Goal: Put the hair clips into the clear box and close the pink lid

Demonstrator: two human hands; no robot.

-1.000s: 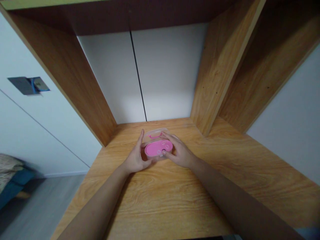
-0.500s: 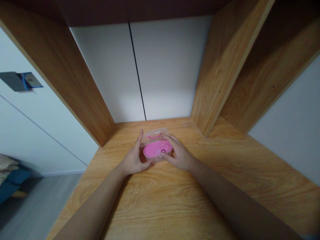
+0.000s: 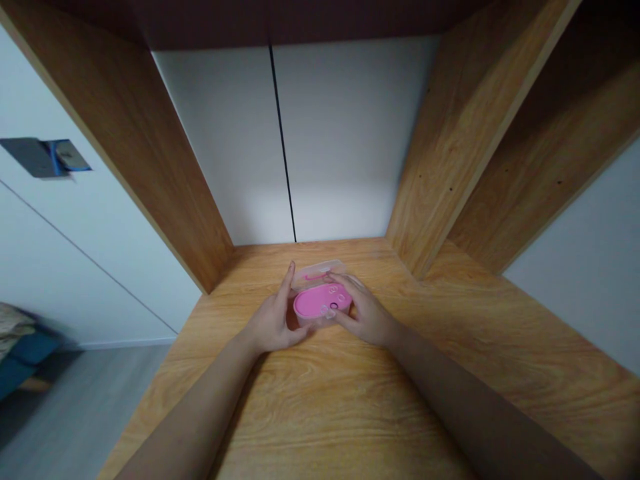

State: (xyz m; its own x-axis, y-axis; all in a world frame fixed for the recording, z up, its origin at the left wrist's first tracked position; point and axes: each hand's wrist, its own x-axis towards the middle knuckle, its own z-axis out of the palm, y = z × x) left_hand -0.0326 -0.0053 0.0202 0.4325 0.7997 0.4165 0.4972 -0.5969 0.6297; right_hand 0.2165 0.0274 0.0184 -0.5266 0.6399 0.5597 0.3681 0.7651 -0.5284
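A small oval box (image 3: 313, 301) with a pink surface inside clear plastic sits on the wooden desk (image 3: 320, 400). Its transparent lid (image 3: 320, 268), marked by a curved pink strip, stands open at the far side. Several small rings, one dark (image 3: 334, 306) and the others pale, lie on the right part of the pink surface. My left hand (image 3: 277, 317) wraps round the box's left side, thumb at the near edge. From the right, my right hand (image 3: 367, 310) grips the box, its fingertips close to the rings. Whether it also pinches a ring is too small to tell.
A white back panel (image 3: 330, 147) with a dark vertical seam rises behind the desk. Wooden uprights stand at the left (image 3: 165, 173) and right (image 3: 445, 173). Beyond the desk's left edge are a grey floor (image 3: 115, 380) and a blue item (image 3: 25, 360).
The view has shifted a little, so the desk, box and hands appear slightly further right. Both hands keep the same hold on the box.
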